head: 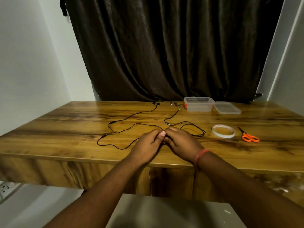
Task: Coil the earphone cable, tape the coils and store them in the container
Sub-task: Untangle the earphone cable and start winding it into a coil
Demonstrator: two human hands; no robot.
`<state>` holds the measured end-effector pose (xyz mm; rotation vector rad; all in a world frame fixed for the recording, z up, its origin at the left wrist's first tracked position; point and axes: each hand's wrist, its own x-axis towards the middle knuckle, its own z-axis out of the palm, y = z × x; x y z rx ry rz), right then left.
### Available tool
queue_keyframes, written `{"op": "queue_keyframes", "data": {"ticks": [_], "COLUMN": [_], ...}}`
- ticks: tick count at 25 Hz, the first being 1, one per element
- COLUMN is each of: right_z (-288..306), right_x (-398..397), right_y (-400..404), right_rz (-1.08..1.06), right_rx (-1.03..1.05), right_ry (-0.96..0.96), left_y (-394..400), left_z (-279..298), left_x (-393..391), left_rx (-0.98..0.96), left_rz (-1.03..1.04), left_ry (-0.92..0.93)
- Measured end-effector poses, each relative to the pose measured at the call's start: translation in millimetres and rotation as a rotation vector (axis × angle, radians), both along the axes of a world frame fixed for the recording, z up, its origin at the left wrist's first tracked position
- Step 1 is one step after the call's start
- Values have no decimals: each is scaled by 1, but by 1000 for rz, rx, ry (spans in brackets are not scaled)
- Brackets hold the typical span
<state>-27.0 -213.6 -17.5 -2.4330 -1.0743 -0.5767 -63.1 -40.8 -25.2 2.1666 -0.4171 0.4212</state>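
Black earphone cable point(125, 120) lies spread in loose loops over the wooden table point(65, 122), with earbuds near the far edge. My left hand point(148, 142) and my right hand point(181, 141) meet at the table's middle, fingers pinched together on a part of the cable; what lies between the fingers is hidden. A roll of clear tape point(223, 131) lies flat to the right of my hands. A clear plastic container point(198, 104) with orange clips stands open at the back, its lid point(227, 108) beside it on the right.
Orange-handled scissors point(249, 136) lie right of the tape roll. A dark curtain point(172, 46) hangs behind the table. White walls close in on both sides. A power strip point(6, 188) shows at the lower left below the table.
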Motion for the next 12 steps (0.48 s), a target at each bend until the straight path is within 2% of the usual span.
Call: {"op": "queue_keyframes", "data": {"ticks": [8,10,12], "right_z": [15,14,9], "right_x": [59,73,81], "right_y": [-17,-19,-17], "right_rz": [-135,-178,-186], "right_rx": [-148,-108,17], "right_ry": [-233,-231,-186], "left_y": [-11,-14,-18], "left_z": [2,4,6], "left_x": [56,68,75], "left_rx": [-299,-390,-483], "left_rz": [-31,-112,-196], "left_ry": [230,267,317]}}
